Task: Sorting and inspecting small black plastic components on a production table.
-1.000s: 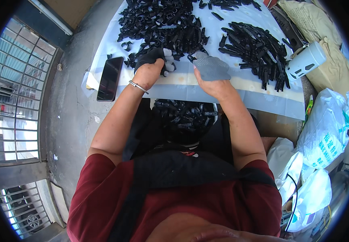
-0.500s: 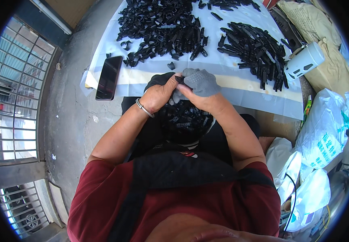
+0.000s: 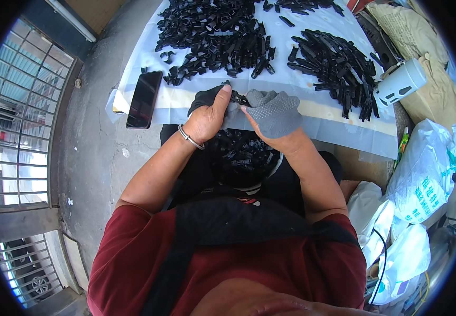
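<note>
My left hand (image 3: 210, 109), in a dark glove with the thumb bare, is closed on a small black plastic piece (image 3: 240, 99) in front of the table's near edge. My right hand (image 3: 273, 111), in a grey dotted glove, is closed at the other end of that piece; its fingertips are partly hidden. Below both hands, in my lap, sits a heap of black plastic parts (image 3: 244, 155) in a round container. Beyond my left hand spreads a big pile of curved black pieces (image 3: 207, 39). Long narrow black pieces (image 3: 338, 68) lie to the right.
A white sheet (image 3: 286, 84) covers the table. On its left edge lies a dark phone (image 3: 144, 100). A pale perforated cylinder (image 3: 403, 81) rests at the right edge, near paper sacks (image 3: 423, 92) and white plastic bags (image 3: 423, 174). A barred window (image 3: 20, 126) is on the left.
My hands have drawn slightly apart, the right one moving a little to the right and turning. More of the black piece between them now shows.
</note>
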Demonstrator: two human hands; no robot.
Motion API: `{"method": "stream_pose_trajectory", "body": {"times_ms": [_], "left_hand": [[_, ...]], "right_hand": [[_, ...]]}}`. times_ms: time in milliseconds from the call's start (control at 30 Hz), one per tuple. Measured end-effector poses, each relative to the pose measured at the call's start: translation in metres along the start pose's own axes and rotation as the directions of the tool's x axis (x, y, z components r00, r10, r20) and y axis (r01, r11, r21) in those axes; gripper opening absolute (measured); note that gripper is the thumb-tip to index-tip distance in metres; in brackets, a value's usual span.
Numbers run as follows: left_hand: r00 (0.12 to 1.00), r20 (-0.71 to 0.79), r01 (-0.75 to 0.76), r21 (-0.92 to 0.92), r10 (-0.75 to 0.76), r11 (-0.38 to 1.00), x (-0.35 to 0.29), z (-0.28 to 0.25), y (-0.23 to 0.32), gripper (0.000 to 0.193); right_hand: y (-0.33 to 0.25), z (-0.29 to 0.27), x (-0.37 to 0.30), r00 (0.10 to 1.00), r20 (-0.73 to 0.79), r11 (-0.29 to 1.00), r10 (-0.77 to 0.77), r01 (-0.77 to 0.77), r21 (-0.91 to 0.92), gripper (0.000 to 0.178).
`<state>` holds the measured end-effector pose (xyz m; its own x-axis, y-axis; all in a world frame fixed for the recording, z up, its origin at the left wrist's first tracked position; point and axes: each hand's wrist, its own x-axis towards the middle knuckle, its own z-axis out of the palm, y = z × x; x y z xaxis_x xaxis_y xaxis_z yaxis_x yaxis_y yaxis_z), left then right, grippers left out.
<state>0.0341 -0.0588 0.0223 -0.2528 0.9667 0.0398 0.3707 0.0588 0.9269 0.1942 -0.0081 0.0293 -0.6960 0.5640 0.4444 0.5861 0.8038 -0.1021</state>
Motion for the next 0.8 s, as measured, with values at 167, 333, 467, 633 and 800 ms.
{"method": "stream_pose_trajectory", "body": {"times_ms": [167, 333, 467, 633, 800], "left_hand": [[0.971, -0.004, -0.238, 0.134, 0.240, 0.962, -0.001, 0.006, -0.007, 0.037], [0.982, 0.087, -0.174, 0.102, 0.166, 0.979, -0.008, 0.003, -0.008, 0.038], [0.925, 0.334, 0.378, -0.775, -0.180, 0.506, -0.010, 0.009, -0.006, 0.035], [0.880, 0.464, 0.468, -0.812, -0.099, 0.349, -0.010, 0.004, -0.005, 0.034], [0.791, 0.600, 0.599, -0.719, -0.120, 0.352, -0.013, 0.007, -0.026, 0.031]], "right_hand": [[-0.002, 0.007, -0.002, 0.996, -0.042, 0.997, -0.080, 0.080, 0.001, 0.024], [-0.002, 0.012, -0.004, 0.986, -0.097, 0.987, -0.133, 0.140, 0.074, 0.022], [0.001, 0.019, -0.008, 0.966, -0.246, 0.933, -0.083, 0.162, 0.320, 0.019], [-0.006, 0.020, -0.009, 0.934, -0.357, 0.906, -0.013, 0.163, 0.392, 0.020], [-0.008, 0.011, -0.011, 0.983, -0.113, 0.986, -0.144, 0.152, 0.066, 0.022]]}}
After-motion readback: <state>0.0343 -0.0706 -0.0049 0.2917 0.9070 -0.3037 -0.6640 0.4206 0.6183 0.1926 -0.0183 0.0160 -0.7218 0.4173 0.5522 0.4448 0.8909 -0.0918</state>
